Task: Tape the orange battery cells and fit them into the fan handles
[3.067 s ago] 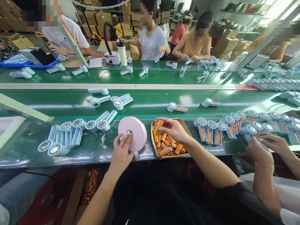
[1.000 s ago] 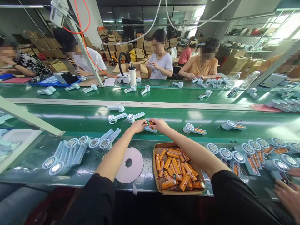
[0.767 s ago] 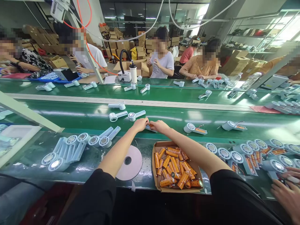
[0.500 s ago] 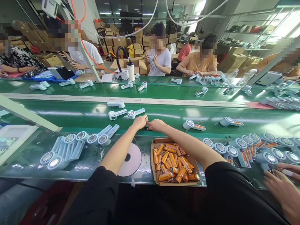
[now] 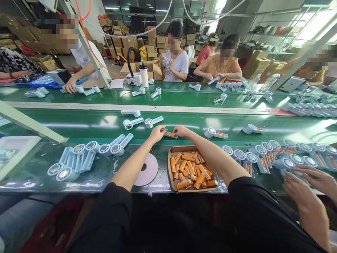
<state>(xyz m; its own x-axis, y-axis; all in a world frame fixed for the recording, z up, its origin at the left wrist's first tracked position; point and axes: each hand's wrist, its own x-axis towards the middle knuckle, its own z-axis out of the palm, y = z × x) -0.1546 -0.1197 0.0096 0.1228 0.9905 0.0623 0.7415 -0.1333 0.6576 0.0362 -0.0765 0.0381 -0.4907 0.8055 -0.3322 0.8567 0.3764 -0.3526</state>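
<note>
Over the near green belt, my left hand (image 5: 157,134) is closed at the left end of a handheld fan (image 5: 170,135), covering that part. Its open light-blue handle shows an orange battery inside. My right hand (image 5: 181,131) has its fingers bent together at the handle's right end; the exact fingertip contact is hidden. Below my right forearm stands a cardboard tray (image 5: 170,182) of loose orange batteries (image 5: 190,168). A round pale disc with a dark centre hole (image 5: 151,169) lies beneath my left forearm.
Fans without visible batteries (image 5: 70,173) lie in a group at left. At right, fans with batteries (image 5: 260,151) lie beside a co-worker's hands (image 5: 305,186). More fans rest on the belt (image 5: 149,123). A slanted metal post (image 5: 34,121) stands left. Several people sit opposite.
My hands have moved slightly apart, and the handle with its orange battery now shows between them. A person across at left has reached down to the far belt. The view has shifted slightly.
</note>
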